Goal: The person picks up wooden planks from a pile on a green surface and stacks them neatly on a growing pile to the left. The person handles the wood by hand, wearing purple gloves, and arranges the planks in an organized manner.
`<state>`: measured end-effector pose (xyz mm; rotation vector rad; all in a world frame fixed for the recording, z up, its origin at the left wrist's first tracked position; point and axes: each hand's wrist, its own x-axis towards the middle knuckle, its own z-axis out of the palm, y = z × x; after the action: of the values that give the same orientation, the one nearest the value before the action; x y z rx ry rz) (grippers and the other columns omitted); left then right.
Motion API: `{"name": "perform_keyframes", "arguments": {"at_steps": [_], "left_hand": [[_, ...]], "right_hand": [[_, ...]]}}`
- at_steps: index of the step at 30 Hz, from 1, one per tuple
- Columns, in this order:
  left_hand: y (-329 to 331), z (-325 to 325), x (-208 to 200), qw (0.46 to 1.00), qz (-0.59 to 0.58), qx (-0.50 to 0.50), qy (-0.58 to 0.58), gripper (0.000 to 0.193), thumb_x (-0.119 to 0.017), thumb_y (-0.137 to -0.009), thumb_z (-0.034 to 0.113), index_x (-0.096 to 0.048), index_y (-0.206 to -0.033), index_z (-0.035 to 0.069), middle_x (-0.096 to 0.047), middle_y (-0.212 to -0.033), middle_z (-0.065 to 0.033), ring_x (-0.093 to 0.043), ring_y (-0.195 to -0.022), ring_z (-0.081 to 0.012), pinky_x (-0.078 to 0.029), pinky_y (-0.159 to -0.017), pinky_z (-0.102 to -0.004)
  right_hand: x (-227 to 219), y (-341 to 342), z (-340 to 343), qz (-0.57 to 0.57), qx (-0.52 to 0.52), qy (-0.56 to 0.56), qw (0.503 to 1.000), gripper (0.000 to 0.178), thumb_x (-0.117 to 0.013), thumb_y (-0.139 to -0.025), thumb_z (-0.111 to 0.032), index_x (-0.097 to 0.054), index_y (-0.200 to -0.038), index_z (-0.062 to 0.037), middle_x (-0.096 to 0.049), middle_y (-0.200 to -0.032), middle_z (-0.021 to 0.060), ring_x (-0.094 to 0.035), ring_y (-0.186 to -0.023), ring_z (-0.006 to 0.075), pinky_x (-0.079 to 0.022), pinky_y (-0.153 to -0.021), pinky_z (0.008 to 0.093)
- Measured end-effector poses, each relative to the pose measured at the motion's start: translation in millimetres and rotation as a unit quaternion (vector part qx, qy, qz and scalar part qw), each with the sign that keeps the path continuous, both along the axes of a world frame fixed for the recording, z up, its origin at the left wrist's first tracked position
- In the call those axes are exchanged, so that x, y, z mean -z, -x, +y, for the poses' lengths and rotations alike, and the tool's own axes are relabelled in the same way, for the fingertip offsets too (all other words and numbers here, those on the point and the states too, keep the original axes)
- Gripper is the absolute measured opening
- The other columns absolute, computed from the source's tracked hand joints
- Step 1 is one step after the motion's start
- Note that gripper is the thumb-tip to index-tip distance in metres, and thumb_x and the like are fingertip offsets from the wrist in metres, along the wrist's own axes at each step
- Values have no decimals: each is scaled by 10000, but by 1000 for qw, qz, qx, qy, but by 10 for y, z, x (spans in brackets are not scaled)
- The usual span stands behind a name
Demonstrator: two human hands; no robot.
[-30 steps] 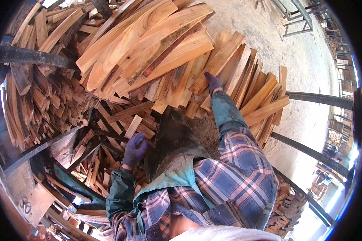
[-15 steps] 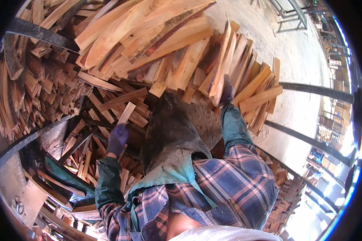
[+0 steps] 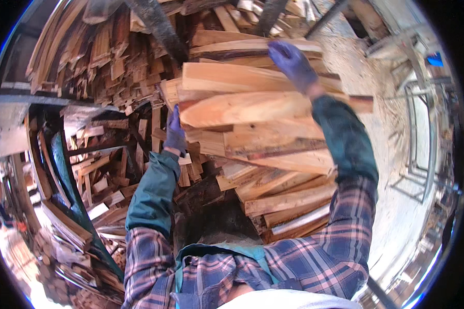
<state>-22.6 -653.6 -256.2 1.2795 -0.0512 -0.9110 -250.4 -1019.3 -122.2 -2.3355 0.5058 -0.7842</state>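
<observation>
I count one gloved left hand (image 3: 175, 135), one gloved right hand (image 3: 295, 65). One board stack (image 3: 252, 109) under right hand; overlapping boards too many for me to tally. Beyond hands, three dark bars (image 3: 159, 31). Left of left hand, one green beam (image 3: 75, 186). Right of right hand, one blue object (image 3: 434, 59).

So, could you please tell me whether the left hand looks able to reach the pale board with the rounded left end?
Probably yes: the pale board has its left end exposed close beside the left hand, with nothing visible between them.
</observation>
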Motion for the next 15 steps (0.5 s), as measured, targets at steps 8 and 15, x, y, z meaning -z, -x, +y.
{"name": "perform_keyframes", "arguments": {"at_steps": [8, 15], "left_hand": [[116, 25, 866, 964, -223, -46, 139, 477, -513, -1084, 377, -586, -1380, 11, -671, -1264, -77, -642, -1127, -183, -518, -983, -356], [252, 19, -100, 988, -133, -5, 77, 448, -521, -1081, 411, -665, -1276, 35, -714, -1182, -52, -680, -1067, -160, -542, -903, -335]], "right_hand": [[838, -1892, -769, 438, -31, 102, 893, 786, -371, -991, -717, -721, -1223, -52, -677, -1301, 207, -608, -1259, 397, -451, -1090, 466], [882, -1333, -534, 401, -122, 58, 906, 785, -357, -989, -726, -758, -1147, -71, -702, -1225, 225, -642, -1192, 407, -470, -1059, 470]]}}
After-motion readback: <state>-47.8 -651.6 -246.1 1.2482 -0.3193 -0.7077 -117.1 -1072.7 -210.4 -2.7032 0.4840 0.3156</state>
